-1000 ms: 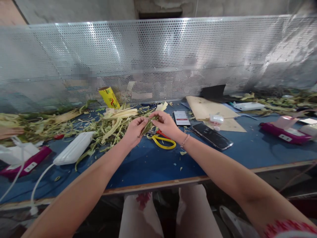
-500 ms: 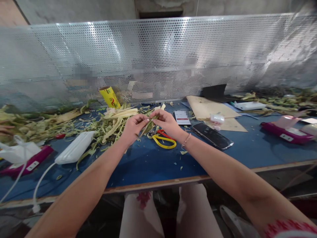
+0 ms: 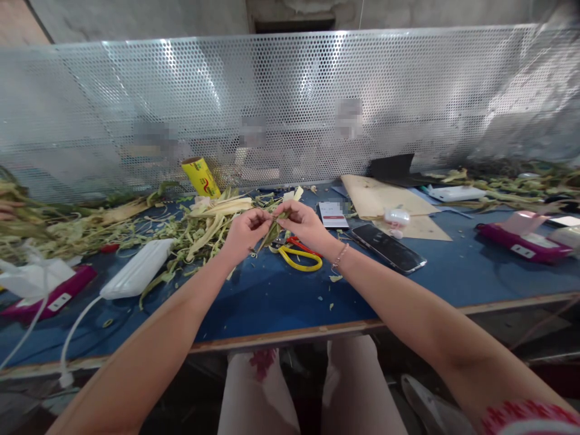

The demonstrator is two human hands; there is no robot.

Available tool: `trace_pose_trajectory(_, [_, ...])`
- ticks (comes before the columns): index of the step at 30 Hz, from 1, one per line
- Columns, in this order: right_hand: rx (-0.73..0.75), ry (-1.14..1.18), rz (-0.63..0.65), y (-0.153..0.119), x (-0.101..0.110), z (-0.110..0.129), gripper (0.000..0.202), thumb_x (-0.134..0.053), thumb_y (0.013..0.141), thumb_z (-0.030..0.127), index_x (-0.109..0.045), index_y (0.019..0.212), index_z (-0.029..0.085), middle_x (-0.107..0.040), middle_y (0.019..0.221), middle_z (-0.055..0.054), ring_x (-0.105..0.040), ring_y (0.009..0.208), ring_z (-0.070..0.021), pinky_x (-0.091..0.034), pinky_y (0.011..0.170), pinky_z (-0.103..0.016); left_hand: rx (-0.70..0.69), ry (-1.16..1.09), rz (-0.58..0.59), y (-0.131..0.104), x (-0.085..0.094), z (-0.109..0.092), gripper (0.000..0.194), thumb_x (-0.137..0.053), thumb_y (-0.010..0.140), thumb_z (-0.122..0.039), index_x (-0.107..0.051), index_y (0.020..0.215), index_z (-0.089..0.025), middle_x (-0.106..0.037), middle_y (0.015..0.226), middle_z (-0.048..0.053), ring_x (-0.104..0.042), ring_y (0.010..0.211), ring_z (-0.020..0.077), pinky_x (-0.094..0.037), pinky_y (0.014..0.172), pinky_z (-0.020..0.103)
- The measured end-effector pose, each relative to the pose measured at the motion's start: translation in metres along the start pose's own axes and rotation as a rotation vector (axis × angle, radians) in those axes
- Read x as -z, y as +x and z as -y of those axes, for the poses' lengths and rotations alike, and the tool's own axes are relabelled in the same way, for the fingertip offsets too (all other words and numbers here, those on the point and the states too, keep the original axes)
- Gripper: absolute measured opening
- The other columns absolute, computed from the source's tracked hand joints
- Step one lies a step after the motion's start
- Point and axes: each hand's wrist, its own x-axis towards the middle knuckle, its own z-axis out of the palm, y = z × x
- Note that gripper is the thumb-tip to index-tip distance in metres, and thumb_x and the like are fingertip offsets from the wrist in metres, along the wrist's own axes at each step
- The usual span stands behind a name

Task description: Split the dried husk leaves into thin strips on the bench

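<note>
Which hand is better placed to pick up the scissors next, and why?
Probably the right hand: the scissors' yellow handle lies closer to it than to the left hand. Both appear to pinch the greenish leaf, so neither is free.

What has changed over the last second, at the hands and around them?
The left hand has shifted slightly left; it and the right hand still hold the leaf at their fingertips, with neither grip visibly let go. At the far left, a co-worker's hand has moved back and left. The yellow-and-red-handled tool, black phone and yellow tube stayed put.
</note>
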Motion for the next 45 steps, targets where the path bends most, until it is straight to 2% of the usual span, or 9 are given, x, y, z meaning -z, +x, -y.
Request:
trace_pose_trajectory(7, [0.005, 0.02, 0.009, 0.0, 0.0, -0.002, 0.01, -0.055, 0.074, 0.022, -0.053, 0.083, 0.018, -0.057, 0.079, 0.0, -0.052, 0.068, -0.009, -0.045, 0.066, -0.025, 0.057, -0.013, 0.04, 0.0, 0.005, -0.011, 0.01, -0.067, 0.058, -0.022, -0.063, 0.064, -0.015, -0.063, 0.066, 0.002, -0.055, 0.062, 0.0112, -0.046, 0.062, 0.023])
trace_pose_trajectory(12, [0.005, -0.008, 0.012, 0.0, 0.0, -0.001, 0.01, -0.055, 0.074, 0.02, -0.053, 0.083, 0.018, -0.056, 0.079, 0.0, -0.052, 0.069, -0.0091, -0.045, 0.066, -0.025, 0.026, 0.063, 0.061, 0.001, 0.007, -0.005, 0.011, -0.066, 0.059, -0.021, -0.065, 0.068, -0.015, -0.064, 0.068, 0.002, -0.056, 0.063, 0.0118, -0.045, 0.063, 0.023])
trace_pose_trajectory(16, [0.049, -0.065, 0.004, -0.001, 0.0, 0.002, 0.009, -0.053, 0.075, 0.019, -0.054, 0.083, 0.018, -0.056, 0.078, -0.001, -0.053, 0.069, -0.01, -0.045, 0.066, -0.026, 0.001, 0.044, 0.008, -0.001, 0.002, -0.001, 0.008, -0.064, 0.06, -0.019, -0.061, 0.067, -0.016, -0.059, 0.061, -0.001, -0.051, 0.056, 0.0092, -0.042, 0.057, 0.021])
trace_pose_trajectory(20, [0.15, -0.196, 0.013, -0.002, 0.0, 0.004, 0.01, -0.052, 0.074, 0.016, -0.055, 0.083, 0.019, -0.056, 0.086, -0.004, -0.054, 0.078, -0.0125, -0.048, 0.069, -0.027, -0.002, 0.026, -0.079, -0.003, -0.003, -0.002, 0.008, -0.063, 0.057, -0.015, -0.057, 0.061, -0.016, -0.056, 0.058, -0.002, -0.049, 0.053, 0.0081, -0.04, 0.056, 0.021])
trace_pose_trajectory(25, [0.238, -0.334, 0.023, -0.006, 0.002, 0.007, 0.013, -0.047, 0.079, 0.018, -0.057, 0.086, 0.02, -0.057, 0.089, -0.006, -0.054, 0.083, -0.015, -0.048, 0.068, -0.028, -0.037, 0.051, -0.163, -0.005, -0.006, -0.004, 0.007, -0.061, 0.057, -0.014, -0.055, 0.061, -0.016, -0.057, 0.061, -0.001, -0.05, 0.055, 0.0088, -0.04, 0.057, 0.022])
trace_pose_trajectory(29, [0.242, -0.425, -0.059, -0.006, 0.0, 0.01, 0.014, -0.044, 0.082, 0.02, -0.058, 0.084, 0.02, -0.059, 0.083, -0.005, -0.054, 0.075, -0.0143, -0.045, 0.068, -0.028, -0.115, 0.151, -0.214, -0.009, -0.007, -0.003, 0.005, -0.059, 0.063, -0.015, -0.056, 0.066, -0.017, -0.06, 0.066, 0.0, -0.052, 0.06, 0.0107, -0.042, 0.061, 0.024])
trace_pose_trajectory(33, [0.171, -0.427, -0.078, -0.004, -0.003, 0.011, 0.012, -0.045, 0.081, 0.021, -0.057, 0.079, 0.019, -0.059, 0.077, -0.003, -0.053, 0.069, -0.0133, -0.044, 0.067, -0.028, -0.154, 0.193, -0.27, -0.013, -0.009, -0.004, 0.009, -0.063, 0.062, -0.016, -0.056, 0.066, -0.019, -0.06, 0.067, 0.0, -0.052, 0.062, 0.0116, -0.042, 0.066, 0.025])
trace_pose_trajectory(41, [0.195, -0.442, -0.052, -0.004, -0.003, 0.01, 0.015, -0.049, 0.078, 0.019, -0.061, 0.085, 0.019, -0.061, 0.083, -0.005, -0.055, 0.072, -0.0138, -0.045, 0.064, -0.027, -0.16, 0.221, -0.247, -0.013, -0.008, -0.005, 0.009, -0.064, 0.062, -0.016, -0.056, 0.065, -0.019, -0.059, 0.066, -0.001, -0.052, 0.062, 0.0118, -0.042, 0.067, 0.025])
trace_pose_trajectory(45, [0.188, -0.462, -0.052, -0.002, -0.001, 0.009, 0.013, -0.05, 0.078, 0.018, -0.063, 0.079, 0.019, -0.062, 0.08, -0.005, -0.056, 0.072, -0.0143, -0.045, 0.067, -0.029, -0.163, 0.222, -0.224, -0.012, -0.007, 0.0, 0.006, -0.062, 0.066, -0.02, -0.057, 0.07, -0.018, -0.061, 0.069, 0.0, -0.055, 0.065, 0.0122, -0.043, 0.067, 0.025])
